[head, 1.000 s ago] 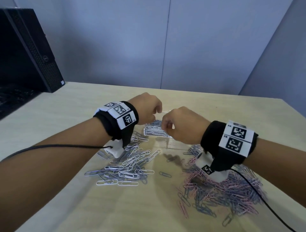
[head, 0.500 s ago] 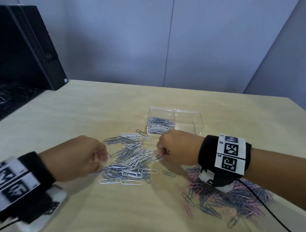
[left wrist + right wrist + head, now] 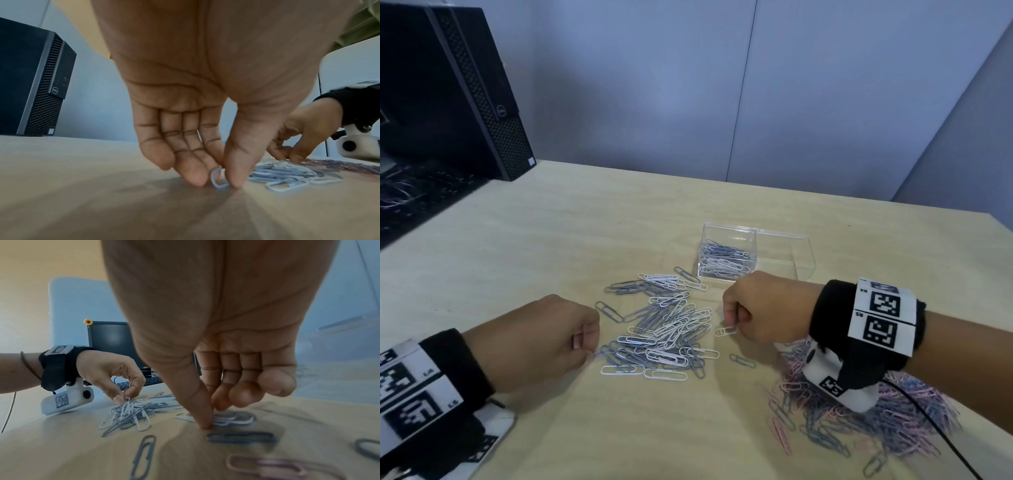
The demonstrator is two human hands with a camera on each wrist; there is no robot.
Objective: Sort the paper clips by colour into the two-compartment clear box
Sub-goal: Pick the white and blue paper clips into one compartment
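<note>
Table [image 3: 524, 260]: pale wood-grain top carrying the box and two spreads of paper clips
Clear box [image 3: 803, 251]: see-through, two compartments side by side, towards the far middle of the table; the left compartment holds grey and white clips, and no clips show in the right one
Grey and white pile [image 3: 667, 325]: loose heap of clips in the middle of the table, just in front of the box and between the two hands
Pink and blue pile [image 3: 887, 421]: second heap at the near right, partly under the right wrist and its camera
Left hand [image 3: 541, 342]: down at the left edge of the grey and white pile, thumb and forefinger closed together on a pale blue-grey clip [image 3: 218, 179] that touches the table; the other fingers lie alongside, fingertips on the table
Right hand [image 3: 763, 313]: at the right edge of the same pile, just in front of the box, fingers curled under; thumb and forefinger are pinched on a white clip [image 3: 726, 330] lying low at the table
Single clips: a grey clip [image 3: 742, 360] lies alone between the two piles
Wrists: each carries a black band with black-and-white square markers and a small white camera housing beneath
Computer tower [image 3: 458, 89]: black, upright at the far left corner of the table
Background: plain grey-blue partition panels behind the table
</note>
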